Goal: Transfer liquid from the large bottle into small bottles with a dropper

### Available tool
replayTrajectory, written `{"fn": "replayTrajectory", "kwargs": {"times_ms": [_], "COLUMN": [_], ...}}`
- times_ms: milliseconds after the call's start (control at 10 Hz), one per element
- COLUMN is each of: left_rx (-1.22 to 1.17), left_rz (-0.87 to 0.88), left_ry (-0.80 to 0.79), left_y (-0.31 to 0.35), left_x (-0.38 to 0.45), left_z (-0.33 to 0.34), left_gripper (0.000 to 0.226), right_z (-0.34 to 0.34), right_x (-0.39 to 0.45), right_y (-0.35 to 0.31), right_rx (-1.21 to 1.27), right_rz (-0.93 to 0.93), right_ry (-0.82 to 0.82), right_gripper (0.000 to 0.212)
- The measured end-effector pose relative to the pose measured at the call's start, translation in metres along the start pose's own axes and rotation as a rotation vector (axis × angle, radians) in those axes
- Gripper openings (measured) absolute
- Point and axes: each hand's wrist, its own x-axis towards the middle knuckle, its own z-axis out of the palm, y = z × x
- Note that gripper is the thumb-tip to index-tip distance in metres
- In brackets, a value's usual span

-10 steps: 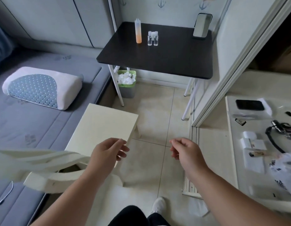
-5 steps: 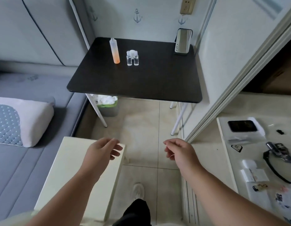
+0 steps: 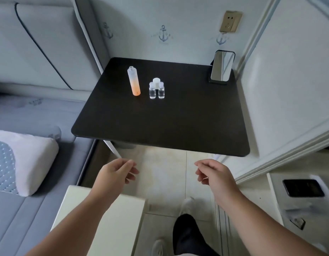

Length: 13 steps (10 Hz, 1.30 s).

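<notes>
**Now both hands hang in the air near the black table**

Both hands are held out in front of the near edge of the black table (image 3: 160, 126), and they touch nothing. The left hand (image 3: 115, 175) has its fingers loosely bent, and it holds nothing. The right hand (image 3: 213, 174) looks the same, with soft, bent fingers and nothing in it. The two hands are apart from each other, over the pale floor.

On the table, toward its far left part, stands the large bottle (image 3: 134, 81). It is tall and upright, clear at the top and orange at the bottom. Its top is open. Just to the right of it stand the small bottles (image 3: 156, 90), close together. They are clear with white tops. A white piece stands up behind them, but it is too small to tell what it is.

At the far right corner of the table a small mirror (image 3: 221, 66) leans in a dark stand.

To the left of the table is a grey bed with a white pillow (image 3: 23, 161). A pale stool (image 3: 112, 218) sits below the left arm.
</notes>
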Motion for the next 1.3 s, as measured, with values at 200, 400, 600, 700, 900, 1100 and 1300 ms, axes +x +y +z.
{"fn": "replayTrajectory", "kwargs": {"times_ms": [200, 400, 600, 700, 900, 1100, 1300], "left_rx": [0.021, -0.01, -0.044, -0.039, -0.031, 0.051, 0.345], "left_rz": [-0.034, -0.07, -0.094, -0.099, -0.105, -0.126, -0.064], "left_ry": [0.069, 0.153, 0.187, 0.2, 0.172, 0.078, -0.086], "left_y": [0.034, 0.086, 0.117, 0.127, 0.137, 0.138, 0.133], "left_x": [0.07, 0.124, 0.168, 0.195, 0.263, 0.342, 0.412], "left_z": [0.024, 0.046, 0.047, 0.041, 0.018, -0.018, -0.039], "left_gripper": [0.026, 0.022, 0.021, 0.021, 0.017, 0.011, 0.038], "right_z": [-0.008, -0.016, 0.001, 0.014, 0.049, 0.095, 0.14], "right_x": [0.088, 0.169, 0.229, 0.254, 0.3, 0.353, 0.404], "right_y": [-0.037, -0.082, -0.11, -0.121, -0.144, -0.171, -0.193], "right_rx": [-0.064, -0.164, -0.205, -0.237, -0.236, -0.162, -0.248], "right_rz": [-0.025, -0.04, -0.042, -0.046, -0.045, -0.01, 0.009], "right_ry": [-0.085, -0.198, -0.22, -0.225, -0.172, -0.047, 0.04], "right_gripper": [0.018, 0.02, 0.018, 0.019, 0.018, 0.023, 0.016]}}
